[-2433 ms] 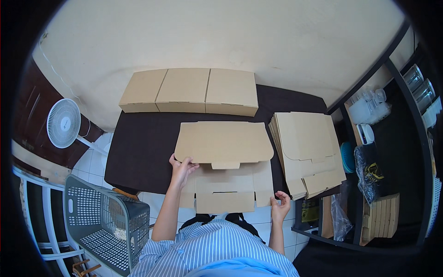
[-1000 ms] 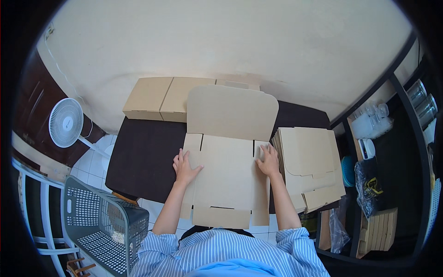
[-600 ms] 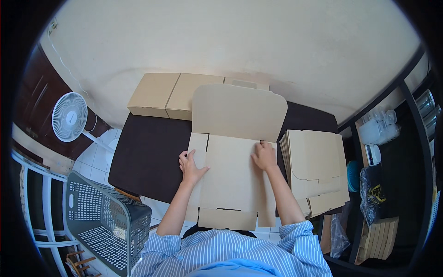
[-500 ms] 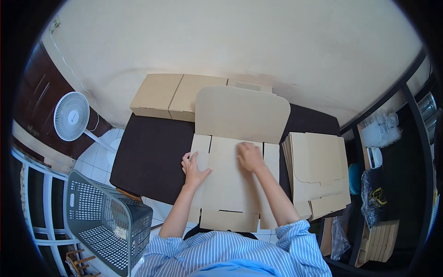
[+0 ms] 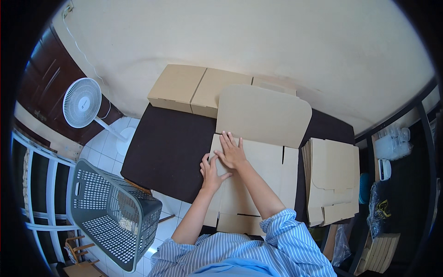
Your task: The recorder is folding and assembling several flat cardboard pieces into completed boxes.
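Head view: right hand (image 5: 232, 150), fingers spread, gripping nothing, had crossed leftward over the carton blank (image 5: 263, 171) on the bench (image 5: 170, 143); left hand (image 5: 212, 176) rested at blank's left edge, half-curled, thumb wide apart.

The person wears a blue shirt (image 5: 249, 247) with narrow white stripes. Its right sleeve (image 5: 282, 226) is pushed up near the elbow in loose folds; the left sleeve (image 5: 177, 251) also ends there, leaving both forearms bare. Plain, lighter blue fabric (image 5: 235, 267) drapes over the chest.
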### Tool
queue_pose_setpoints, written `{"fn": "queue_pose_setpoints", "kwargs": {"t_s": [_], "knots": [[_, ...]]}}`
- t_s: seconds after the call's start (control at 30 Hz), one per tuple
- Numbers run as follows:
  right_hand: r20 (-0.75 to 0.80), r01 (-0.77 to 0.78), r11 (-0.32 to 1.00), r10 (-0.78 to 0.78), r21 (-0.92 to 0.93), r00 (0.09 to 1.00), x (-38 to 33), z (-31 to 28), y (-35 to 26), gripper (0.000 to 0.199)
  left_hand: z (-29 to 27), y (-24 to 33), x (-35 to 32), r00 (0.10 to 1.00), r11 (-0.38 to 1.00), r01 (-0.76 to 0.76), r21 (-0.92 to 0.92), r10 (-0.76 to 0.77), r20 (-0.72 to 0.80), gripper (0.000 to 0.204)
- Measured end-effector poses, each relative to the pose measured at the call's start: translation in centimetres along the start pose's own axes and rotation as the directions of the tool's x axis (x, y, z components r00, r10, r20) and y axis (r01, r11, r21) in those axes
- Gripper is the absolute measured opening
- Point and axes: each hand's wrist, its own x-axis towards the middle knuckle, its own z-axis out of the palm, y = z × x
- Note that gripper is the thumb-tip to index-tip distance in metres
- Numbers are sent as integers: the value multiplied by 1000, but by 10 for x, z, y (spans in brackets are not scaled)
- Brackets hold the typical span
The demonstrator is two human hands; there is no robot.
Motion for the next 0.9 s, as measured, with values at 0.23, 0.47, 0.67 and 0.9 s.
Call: {"fn": "queue_pose_setpoints", "kwargs": {"t_s": [0.23,0.47,0.67,0.9], "knots": [[-180,32,999,-30,13,983,-82,23,22,63,3,0,2,997,997,-72,4,72,-30,77],[-115,66,997,-62,29,991,-214,17,-4,61,-5,-21,-11,987,985,-158,68,157,20,68],[61,26,968,-42,249,997,-292,-13,-2,53,-24,-39,-79,898,909,-414,46,400,182,58],[-53,-6,972,19,233,998,-353,0,4,38,-34,-45,-174,960,990,-90,110,116,-256,65]]}}
